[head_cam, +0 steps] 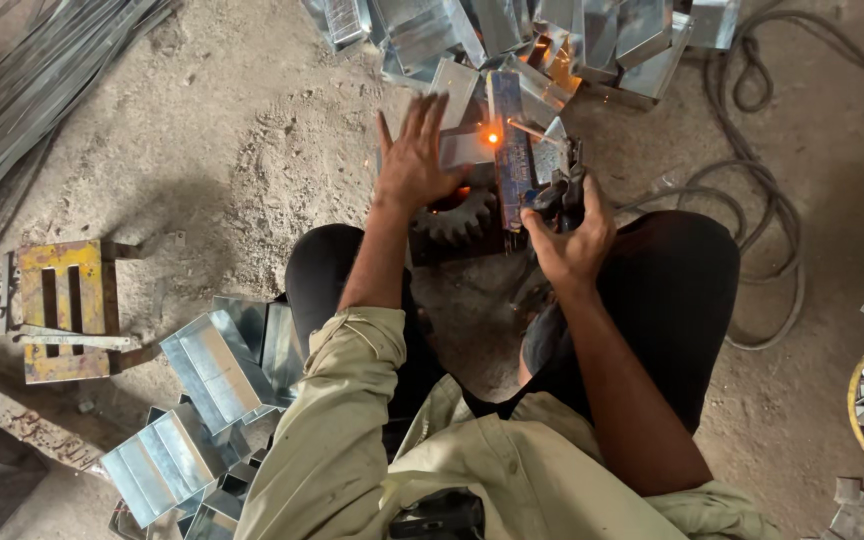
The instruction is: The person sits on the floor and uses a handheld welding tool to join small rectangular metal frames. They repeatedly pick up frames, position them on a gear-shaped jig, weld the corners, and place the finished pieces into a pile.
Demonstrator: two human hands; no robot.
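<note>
Fingers of left hand (414,160) spread flat on sheet piece (464,148), just left of blue bar (512,150). Right hand (572,235) grips electrode holder (560,190), rod tip at bar's glowing spot (493,137). Best pressed firm, arc short.

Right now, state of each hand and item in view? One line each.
left hand: open, fingers spread, pressing flat on the sheet-metal piece
right hand: shut on electrode holder
welding rod: tip glowing orange, sparking at the piece
gear: lying under the work
metal boxes: piled at the left
cable: looped loose on the ground
</note>
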